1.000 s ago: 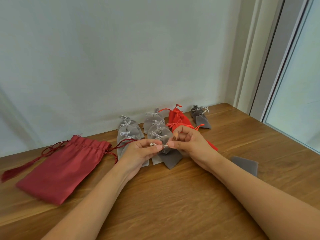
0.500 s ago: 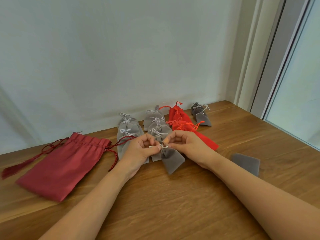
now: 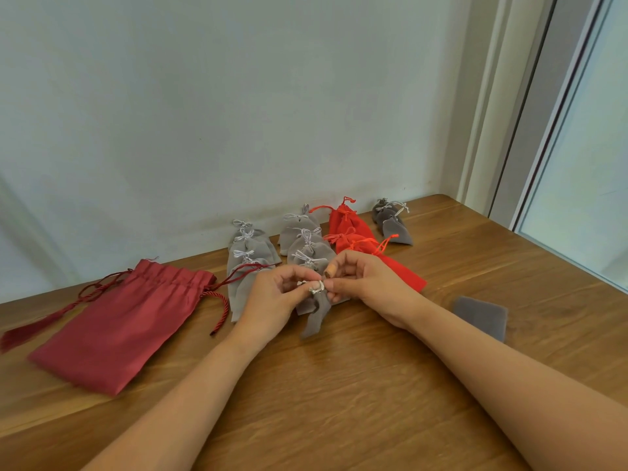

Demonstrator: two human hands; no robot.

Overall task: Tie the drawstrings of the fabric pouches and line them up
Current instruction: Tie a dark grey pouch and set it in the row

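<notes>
Hands: left hand (image 3: pixel 272 294) and right hand (image 3: pixel 370 280), fingertips meeting, each pinching the white drawstring (image 3: pixel 316 286). Bench (image 3: pixel 339 402): wooden. Maroon pouch (image 3: pixel 115 328): far left, cords loose. Tied pouches (image 3: pixel 306 246): rows just behind. Grey pouch (image 3: pixel 314 317): hangs below the pinch, midway between both hands, long axis toward the person.

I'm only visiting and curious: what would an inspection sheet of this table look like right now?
Surface: brown wooden table.
Job's things: small grey velvet pouch hanging from its pale drawstring; tied light grey pouches, bright red pouches and dark grey pouches in rows by the wall; large dark red fabric bag, cords loose, left.
Clutter: flat grey fabric piece, right.
Fingers: left hand and right hand both pinch the drawstring.
Cables: nothing seen.
Surroundings: pale wall, window frame right.
</notes>
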